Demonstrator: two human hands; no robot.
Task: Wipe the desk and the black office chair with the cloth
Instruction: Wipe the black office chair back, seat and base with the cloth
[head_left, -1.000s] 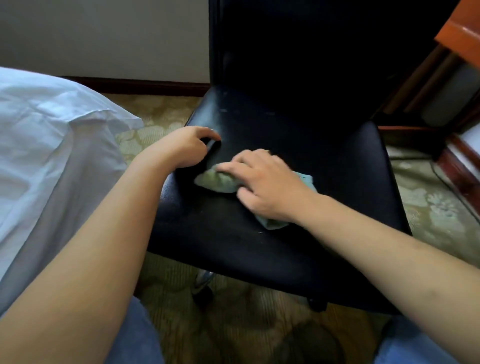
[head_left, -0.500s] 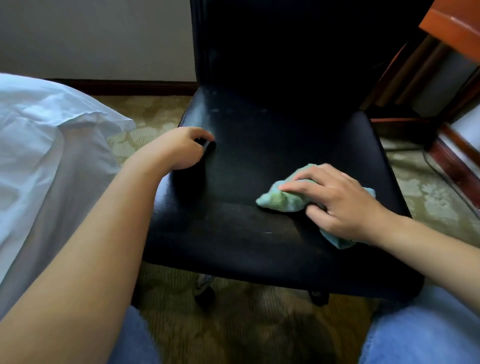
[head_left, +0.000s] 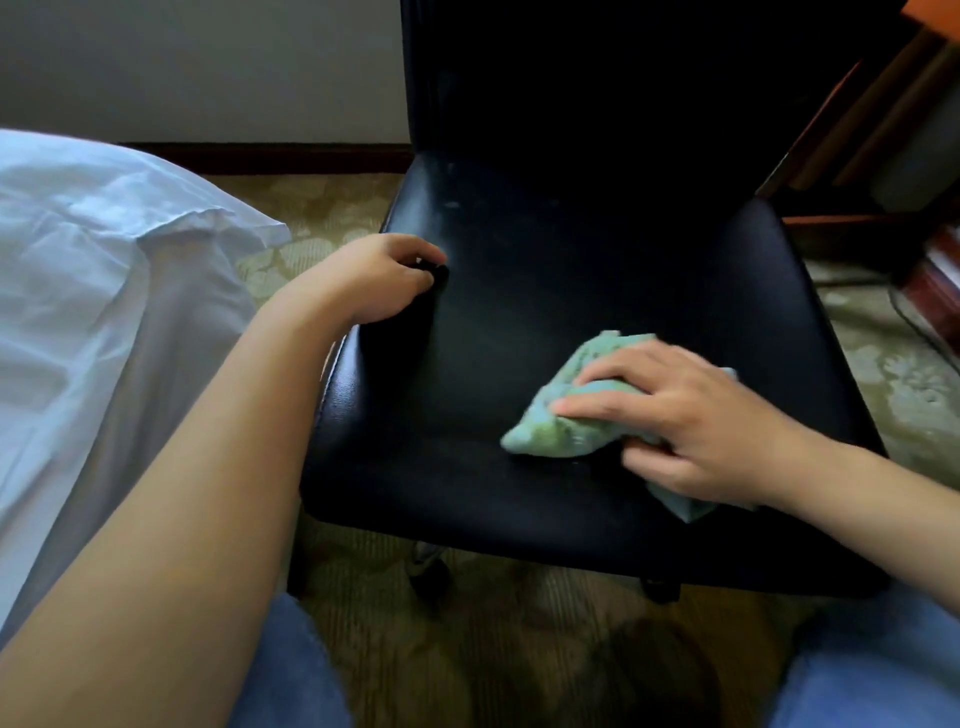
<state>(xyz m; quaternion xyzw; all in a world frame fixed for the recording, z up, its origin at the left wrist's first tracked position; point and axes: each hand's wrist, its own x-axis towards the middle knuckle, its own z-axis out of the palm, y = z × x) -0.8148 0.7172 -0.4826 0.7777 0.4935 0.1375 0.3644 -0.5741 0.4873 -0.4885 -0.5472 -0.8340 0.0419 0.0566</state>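
The black office chair (head_left: 545, 291) stands in front of me, its seat facing me and its backrest dark behind. A bunched green cloth (head_left: 556, 431) lies on the right front part of the seat. My right hand (head_left: 696, 421) lies over the cloth and presses it onto the seat, with the thumb against its near side. My left hand (head_left: 384, 275) grips the seat's left edge, fingers curled over it. A corner of the orange-brown wooden desk (head_left: 937, 13) shows at the top right.
A bed with a white sheet (head_left: 104, 270) fills the left side, close to the chair. Patterned carpet (head_left: 519, 649) lies under the chair's casters (head_left: 431, 579). The desk's wooden frame (head_left: 857, 114) and a skirting board (head_left: 930, 291) stand at the right. My knees in jeans (head_left: 872, 670) are at the bottom.
My right hand slid the cloth from beside my left hand across to the right part of the seat. The left hand kept its hold on the seat edge.
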